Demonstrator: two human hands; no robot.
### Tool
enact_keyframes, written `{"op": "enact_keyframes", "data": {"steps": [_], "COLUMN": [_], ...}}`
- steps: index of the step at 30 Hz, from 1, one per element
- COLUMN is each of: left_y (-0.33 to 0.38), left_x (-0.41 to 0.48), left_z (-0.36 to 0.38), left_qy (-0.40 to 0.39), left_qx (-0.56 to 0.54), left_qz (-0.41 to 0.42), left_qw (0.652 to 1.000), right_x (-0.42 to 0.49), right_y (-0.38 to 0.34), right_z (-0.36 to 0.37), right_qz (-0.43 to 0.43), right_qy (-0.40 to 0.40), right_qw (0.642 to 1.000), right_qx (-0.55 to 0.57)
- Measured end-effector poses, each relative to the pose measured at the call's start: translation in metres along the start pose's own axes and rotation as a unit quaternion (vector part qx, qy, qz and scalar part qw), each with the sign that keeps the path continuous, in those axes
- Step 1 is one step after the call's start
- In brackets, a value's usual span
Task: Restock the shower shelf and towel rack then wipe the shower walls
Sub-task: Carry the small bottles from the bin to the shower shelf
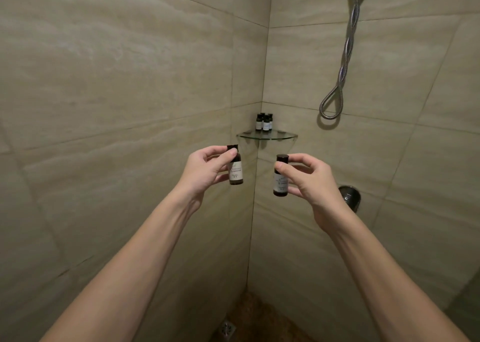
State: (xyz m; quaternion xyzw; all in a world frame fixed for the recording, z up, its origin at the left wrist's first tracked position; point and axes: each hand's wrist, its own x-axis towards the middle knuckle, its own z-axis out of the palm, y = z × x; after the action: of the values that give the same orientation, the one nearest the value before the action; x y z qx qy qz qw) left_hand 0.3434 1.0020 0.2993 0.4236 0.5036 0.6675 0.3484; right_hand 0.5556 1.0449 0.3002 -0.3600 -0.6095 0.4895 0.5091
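A glass corner shelf (283, 135) is fixed where the two tiled shower walls meet. Several small dark bottles (264, 121) with pale labels stand upright at its back. My left hand (205, 169) pinches one small dark bottle (235, 171) upright, below and left of the shelf. My right hand (309, 179) pinches a second dark bottle (281, 178) by its neck and side, below the shelf's right end. Both bottles are held in the air, apart from the shelf.
A metal shower hose (340, 82) hangs in a loop on the right wall. A dark round valve knob (350, 195) sits on that wall behind my right wrist. A floor drain (228, 328) lies at the bottom on brown stone floor.
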Motion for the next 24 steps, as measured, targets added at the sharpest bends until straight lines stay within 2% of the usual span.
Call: {"op": "enact_keyframes", "data": {"steps": [15, 24], "left_y": [-0.048, -0.079], "left_x": [0.266, 0.358], "left_z": [0.009, 0.046], "left_qy": [-0.054, -0.088], "left_qx": [0.019, -0.006], "left_qz": [0.021, 0.018], "left_qw": [0.998, 0.996], "right_x": [0.231, 0.331], "right_y": [0.056, 0.091], "right_z": [0.052, 0.052], "right_qz": [0.018, 0.01], "right_qy": [0.08, 0.099], "right_qw": [0.997, 0.995], "right_qx": [-0.012, -0.031]}}
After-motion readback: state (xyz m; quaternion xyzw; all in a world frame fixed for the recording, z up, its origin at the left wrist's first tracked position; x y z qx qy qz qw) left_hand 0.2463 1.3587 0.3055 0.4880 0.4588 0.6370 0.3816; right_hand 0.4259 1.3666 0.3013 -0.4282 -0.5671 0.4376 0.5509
